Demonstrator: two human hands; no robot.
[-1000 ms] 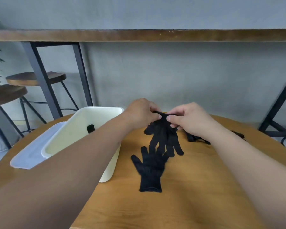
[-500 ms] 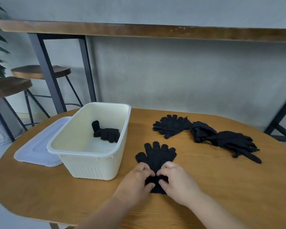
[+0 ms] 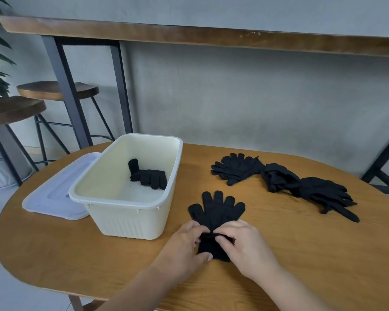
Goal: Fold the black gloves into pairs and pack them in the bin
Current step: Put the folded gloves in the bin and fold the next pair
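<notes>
Stacked black gloves (image 3: pixel 216 212) lie flat on the wooden surface (image 3: pixel 301 254), fingertips pointing away, just right of the cream bin (image 3: pixel 126 212). The left hand (image 3: pixel 184 245) and right hand (image 3: pixel 245 245) meet at the cuff end, fingers (image 3: pixel 220 237) pinched closed on the cuff fabric. One folded pair (image 3: pixel 148 176) rests inside the bin; loose gloves (image 3: pixel 283 178) lie farther right.
</notes>
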